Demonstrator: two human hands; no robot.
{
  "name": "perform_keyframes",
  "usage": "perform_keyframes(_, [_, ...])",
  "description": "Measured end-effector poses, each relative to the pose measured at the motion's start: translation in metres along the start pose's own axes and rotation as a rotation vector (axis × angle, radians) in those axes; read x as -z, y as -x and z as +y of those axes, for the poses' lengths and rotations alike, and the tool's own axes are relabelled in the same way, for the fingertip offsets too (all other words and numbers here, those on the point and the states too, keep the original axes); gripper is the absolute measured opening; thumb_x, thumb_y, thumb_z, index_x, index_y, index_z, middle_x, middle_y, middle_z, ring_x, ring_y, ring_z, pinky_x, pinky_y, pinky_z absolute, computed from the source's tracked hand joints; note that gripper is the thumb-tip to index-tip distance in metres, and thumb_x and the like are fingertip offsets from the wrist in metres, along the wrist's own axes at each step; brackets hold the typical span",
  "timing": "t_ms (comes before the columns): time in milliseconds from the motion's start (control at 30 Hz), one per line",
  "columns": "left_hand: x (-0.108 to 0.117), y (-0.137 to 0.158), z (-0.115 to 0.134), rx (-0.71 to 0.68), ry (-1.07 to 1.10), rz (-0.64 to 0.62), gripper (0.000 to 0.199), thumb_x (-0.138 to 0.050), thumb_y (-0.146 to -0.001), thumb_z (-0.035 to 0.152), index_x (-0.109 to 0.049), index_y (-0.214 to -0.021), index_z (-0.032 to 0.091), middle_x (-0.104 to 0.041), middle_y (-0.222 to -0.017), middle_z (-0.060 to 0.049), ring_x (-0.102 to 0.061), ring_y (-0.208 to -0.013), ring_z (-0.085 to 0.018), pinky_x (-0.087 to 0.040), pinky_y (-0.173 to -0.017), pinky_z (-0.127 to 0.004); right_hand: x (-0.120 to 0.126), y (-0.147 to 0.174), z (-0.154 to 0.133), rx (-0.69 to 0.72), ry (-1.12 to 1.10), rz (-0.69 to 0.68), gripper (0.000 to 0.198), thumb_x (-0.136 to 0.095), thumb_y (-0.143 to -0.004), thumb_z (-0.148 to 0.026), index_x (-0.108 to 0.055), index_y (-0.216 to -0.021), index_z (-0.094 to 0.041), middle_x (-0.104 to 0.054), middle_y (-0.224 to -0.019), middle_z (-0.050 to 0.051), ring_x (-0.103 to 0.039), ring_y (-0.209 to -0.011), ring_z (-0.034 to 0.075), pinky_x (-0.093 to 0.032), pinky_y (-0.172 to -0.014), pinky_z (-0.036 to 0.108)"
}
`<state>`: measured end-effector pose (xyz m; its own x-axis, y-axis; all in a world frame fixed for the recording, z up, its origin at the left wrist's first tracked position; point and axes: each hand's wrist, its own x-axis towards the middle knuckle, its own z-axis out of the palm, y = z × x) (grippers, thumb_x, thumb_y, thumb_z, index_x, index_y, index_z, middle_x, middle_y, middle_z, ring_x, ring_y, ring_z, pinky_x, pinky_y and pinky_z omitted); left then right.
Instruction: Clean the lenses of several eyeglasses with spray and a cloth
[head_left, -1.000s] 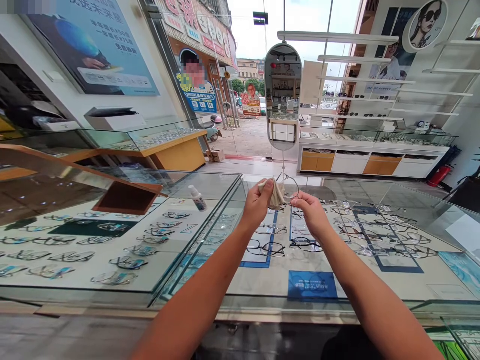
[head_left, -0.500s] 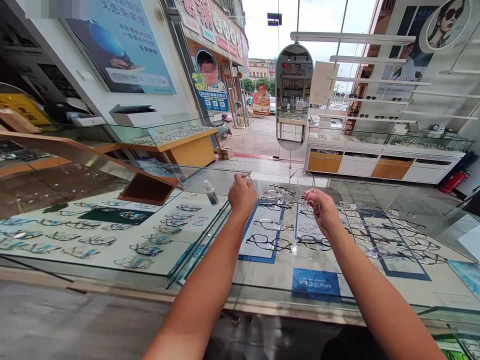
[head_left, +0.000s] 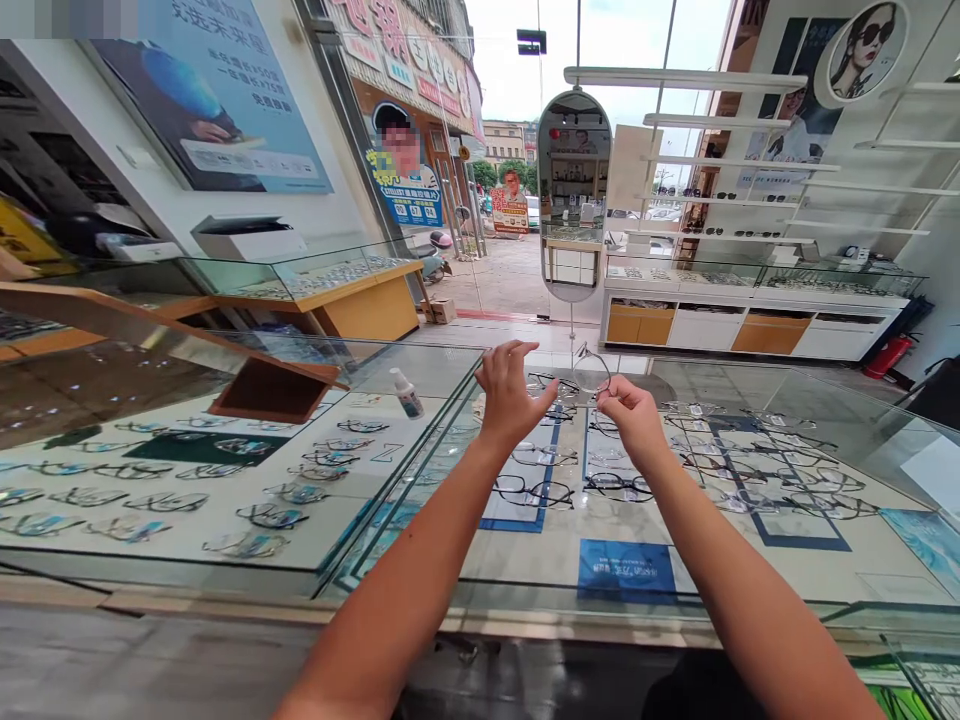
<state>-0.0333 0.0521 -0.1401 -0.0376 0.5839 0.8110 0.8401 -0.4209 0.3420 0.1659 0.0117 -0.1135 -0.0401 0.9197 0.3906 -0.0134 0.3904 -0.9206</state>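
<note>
My right hand (head_left: 630, 415) is closed on a pair of thin-rimmed eyeglasses (head_left: 592, 371), held up above the glass counter (head_left: 517, 585). One round lens rim shows clear of the fingers; the rest is partly hidden by the hand. To its left, my left hand (head_left: 510, 392) is raised with fingers spread and thumb out, apart from the glasses. Below both hands, several eyeglass frames (head_left: 534, 492) lie in rows inside the counter. A small white spray bottle (head_left: 407, 393) stands on the glass left of my left hand.
A wooden-framed tilted mirror (head_left: 274, 390) stands on the counter at left. Inside the case lies a blue card (head_left: 626, 570). Beyond the counter are a tall oval mirror (head_left: 575, 200), a white display cabinet (head_left: 705, 330) and a red fire extinguisher (head_left: 887, 356).
My left hand has gone from closed to open, its fingers spreading. The right hand still holds the eyeglasses, which have turned slightly. The view has shifted a little to the right.
</note>
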Motion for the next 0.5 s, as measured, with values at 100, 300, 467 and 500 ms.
perform_keyframes(100, [0.000, 0.006, 0.012, -0.219, 0.070, 0.012, 0.064, -0.077, -0.088, 0.042, -0.053, -0.144, 0.024, -0.060, -0.148, -0.015, -0.051, -0.134, -0.036, -0.037, -0.110, -0.050, 0.000, 0.001, -0.001, 0.071, 0.084, 0.004, 0.014, -0.062, -0.066, -0.031, -0.054, -0.057, -0.024, -0.055, -0.076, -0.001, -0.048, -0.077, 0.018, -0.039, -0.080, 0.036])
perform_keyframes(300, [0.000, 0.007, 0.018, -0.380, 0.110, 0.091, 0.062, -0.074, -0.095, 0.048, -0.053, -0.149, 0.026, -0.066, -0.148, -0.013, -0.055, -0.136, -0.033, -0.034, -0.114, -0.047, -0.003, 0.003, -0.001, 0.133, 0.164, -0.017, 0.014, -0.061, -0.067, -0.031, -0.052, -0.057, -0.025, -0.055, -0.075, 0.000, -0.052, -0.082, 0.021, -0.040, -0.086, 0.039])
perform_keyframes(467, [0.002, 0.004, 0.018, -0.400, 0.137, 0.105, 0.053, -0.073, -0.096, 0.048, -0.060, -0.142, 0.026, -0.074, -0.137, -0.010, -0.061, -0.129, -0.031, -0.037, -0.111, -0.046, -0.004, 0.005, 0.000, 0.145, 0.207, -0.031, 0.013, -0.060, -0.066, -0.030, -0.052, -0.058, -0.025, -0.058, -0.075, 0.000, -0.053, -0.083, 0.022, -0.040, -0.087, 0.040])
perform_keyframes(500, [0.002, 0.004, 0.018, -0.398, 0.140, 0.110, 0.051, -0.073, -0.096, 0.048, -0.061, -0.141, 0.025, -0.075, -0.135, -0.010, -0.062, -0.128, -0.031, -0.038, -0.110, -0.046, -0.004, 0.005, 0.001, 0.148, 0.215, -0.031, 0.013, -0.059, -0.067, -0.030, -0.052, -0.058, -0.025, -0.058, -0.076, 0.000, -0.053, -0.083, 0.022, -0.040, -0.087, 0.040])
